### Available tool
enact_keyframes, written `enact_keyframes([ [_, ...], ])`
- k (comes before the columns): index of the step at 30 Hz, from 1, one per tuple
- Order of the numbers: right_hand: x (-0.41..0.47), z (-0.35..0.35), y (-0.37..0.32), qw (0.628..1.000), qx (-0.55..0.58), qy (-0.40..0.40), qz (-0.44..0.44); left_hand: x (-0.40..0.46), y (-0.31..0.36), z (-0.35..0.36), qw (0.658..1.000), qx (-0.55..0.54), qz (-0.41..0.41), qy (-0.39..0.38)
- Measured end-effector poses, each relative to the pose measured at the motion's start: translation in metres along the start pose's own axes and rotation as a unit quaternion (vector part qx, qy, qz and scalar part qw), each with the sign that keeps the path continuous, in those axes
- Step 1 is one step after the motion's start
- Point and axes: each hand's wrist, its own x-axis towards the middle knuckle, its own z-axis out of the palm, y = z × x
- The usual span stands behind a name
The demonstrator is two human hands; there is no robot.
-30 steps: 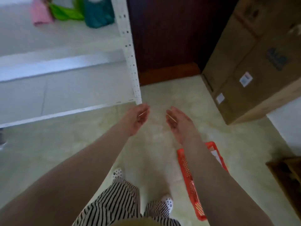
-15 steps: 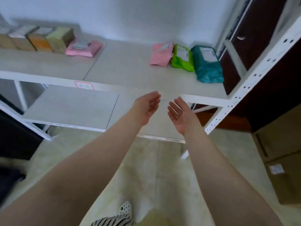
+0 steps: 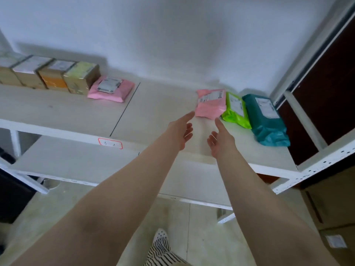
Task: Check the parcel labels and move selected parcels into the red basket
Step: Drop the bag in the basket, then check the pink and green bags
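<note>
Both hands now farther forward over shelf (image 3: 57, 110), reaching pink parcel (image 3: 211, 104). Teal parcel (image 3: 266, 120), green parcel (image 3: 235, 110), pink parcel side by side at shelf's right end. Left hand (image 3: 181, 131) and right hand (image 3: 221, 140): fingers extended, holding nothing, fingertips just short of pink parcel's near edge. Red basket outside view.
</note>
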Motion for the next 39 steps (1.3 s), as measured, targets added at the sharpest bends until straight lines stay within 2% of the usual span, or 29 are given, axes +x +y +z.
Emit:
enact_keyframes([
  [4,0.050,0.035,-0.006,0.999,-0.021,0.047,-0.001,0.050,0.021,-0.004,1.000,0.027,-0.015,-0.002],
  [10,0.100,0.081,-0.012,0.988,-0.030,0.137,-0.069,0.113,0.056,-0.014,0.999,0.036,-0.038,0.009],
  [15,0.117,0.097,-0.014,0.975,-0.033,0.204,-0.086,0.145,0.061,-0.009,0.997,0.046,-0.061,-0.001],
  [19,0.156,0.095,0.003,0.961,-0.083,0.244,-0.097,0.161,0.063,-0.006,0.996,0.055,-0.070,-0.013],
  [22,0.137,0.109,-0.001,0.966,-0.065,0.224,-0.112,0.166,0.067,-0.005,0.994,0.071,-0.081,-0.023],
  [27,0.109,0.132,0.009,0.983,0.063,0.137,-0.107,0.169,0.063,-0.012,0.993,0.083,-0.078,-0.035],
  [30,0.085,0.158,0.018,0.988,0.121,0.062,-0.076,0.167,0.076,-0.020,0.997,0.020,-0.048,-0.060],
  [33,0.064,0.184,0.033,0.993,0.111,0.000,-0.044,0.166,0.096,-0.038,0.998,-0.043,-0.001,-0.038],
  [39,0.044,0.207,0.046,0.999,0.001,-0.051,0.001,0.171,0.141,-0.097,0.994,-0.021,0.098,0.037],
])
